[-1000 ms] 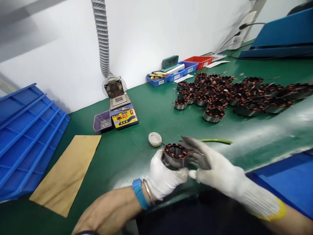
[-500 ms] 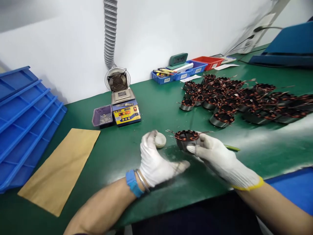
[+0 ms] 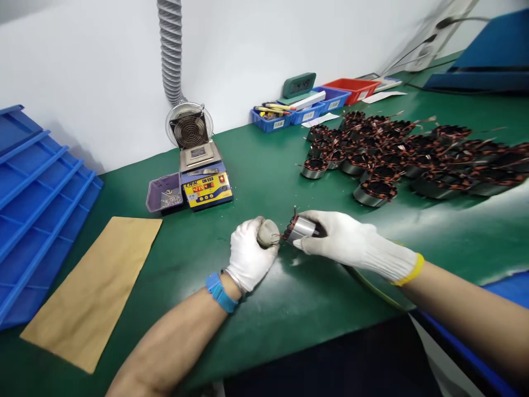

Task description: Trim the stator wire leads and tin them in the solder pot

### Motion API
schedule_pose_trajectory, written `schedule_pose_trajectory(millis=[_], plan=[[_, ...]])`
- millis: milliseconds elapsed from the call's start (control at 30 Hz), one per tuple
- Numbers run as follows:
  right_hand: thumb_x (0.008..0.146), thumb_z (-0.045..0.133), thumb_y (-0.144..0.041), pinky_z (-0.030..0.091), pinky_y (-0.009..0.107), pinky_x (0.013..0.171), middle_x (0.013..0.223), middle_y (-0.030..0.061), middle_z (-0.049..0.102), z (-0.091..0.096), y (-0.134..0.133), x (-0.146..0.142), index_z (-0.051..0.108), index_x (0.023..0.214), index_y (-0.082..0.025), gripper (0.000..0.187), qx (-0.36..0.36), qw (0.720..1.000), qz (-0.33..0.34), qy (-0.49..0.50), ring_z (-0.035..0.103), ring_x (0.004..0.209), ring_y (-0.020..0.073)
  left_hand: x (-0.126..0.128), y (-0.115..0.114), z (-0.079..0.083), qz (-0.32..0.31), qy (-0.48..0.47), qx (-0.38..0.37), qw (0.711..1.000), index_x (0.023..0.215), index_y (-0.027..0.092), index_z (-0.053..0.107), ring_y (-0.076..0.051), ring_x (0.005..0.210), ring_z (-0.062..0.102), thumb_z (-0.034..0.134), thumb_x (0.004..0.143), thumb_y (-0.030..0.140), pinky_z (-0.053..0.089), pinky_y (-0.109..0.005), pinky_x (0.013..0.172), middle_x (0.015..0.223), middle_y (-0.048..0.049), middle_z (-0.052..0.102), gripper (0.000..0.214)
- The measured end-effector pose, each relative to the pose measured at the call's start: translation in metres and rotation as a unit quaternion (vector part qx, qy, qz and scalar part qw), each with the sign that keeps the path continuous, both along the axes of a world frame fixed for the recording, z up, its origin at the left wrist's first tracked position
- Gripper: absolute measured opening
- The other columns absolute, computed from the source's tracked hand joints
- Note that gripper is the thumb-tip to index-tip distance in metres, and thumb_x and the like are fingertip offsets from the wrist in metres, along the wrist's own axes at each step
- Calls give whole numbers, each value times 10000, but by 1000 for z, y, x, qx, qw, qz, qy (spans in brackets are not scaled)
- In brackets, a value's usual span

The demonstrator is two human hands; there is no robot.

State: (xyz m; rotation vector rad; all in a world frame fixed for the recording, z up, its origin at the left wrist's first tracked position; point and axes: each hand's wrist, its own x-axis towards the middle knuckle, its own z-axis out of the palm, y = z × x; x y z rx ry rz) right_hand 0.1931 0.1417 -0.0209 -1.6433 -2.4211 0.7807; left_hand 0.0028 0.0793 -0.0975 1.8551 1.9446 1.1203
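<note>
White-gloved, my left hand [image 3: 250, 251] is closed around a small round pale container [image 3: 268, 233] on the green bench. My right hand [image 3: 343, 234], in a white glove with a yellow cuff, grips a motor stator [image 3: 301, 229] by its steel ring. The stator is tipped on its side, its copper windings facing left. Thin wire ends from it reach to the container's open face; whether they touch what is inside I cannot tell. Beneath my right forearm runs a green cable-like strip [image 3: 378, 292].
Many more stators [image 3: 375, 193] crowd the right of the bench. A solder pot [image 3: 206, 184] with a digital display stands at back left, beside a purple tray [image 3: 164, 193] of small bits. Brown paper [image 3: 95, 286] and blue crates [image 3: 37, 220] lie left; blue bins [image 3: 270, 121] line the wall.
My left hand has closed around the round container, which it was only beside before. My right hand has tipped the stator from upright onto its side, wires toward the container.
</note>
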Motion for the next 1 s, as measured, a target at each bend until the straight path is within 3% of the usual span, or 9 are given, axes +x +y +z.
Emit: schedule_pose_trajectory(millis=[100,233,533,1000], plan=[[710,680,-503,459,303,617,924,23,764,15,-1,-9,707,1083,-274,438,-49,997,-30,-46,712,819,270,-1,2,-5,-14,-8,17,1000,1227,170,617,-290,1115,663,733,728,219,523,-457,1057,1200,-105,700,514],[686,688,-512,421,304,588,965,9,767,20,3,-13,706,1102,-309,463,-32,997,-8,-65,715,822,272,-4,3,-5,-21,-17,8,1000,1234,173,604,-276,1148,658,740,717,191,516,-437,1075,1222,-101,696,534],[628,713,-389,458,301,642,1023,25,755,28,17,-5,689,1109,-284,494,-8,988,143,-54,713,879,275,-6,2,-5,-58,-4,36,998,1255,156,574,-263,1166,651,719,727,173,511,-430,1081,1249,-116,679,548],[589,751,-347,447,299,628,1039,37,757,33,21,-5,708,1059,-303,474,20,982,168,-78,719,896,301,-7,1,-12,-67,61,11,996,1378,156,477,-315,1259,602,716,712,199,478,-484,1120,1353,-142,630,709]])
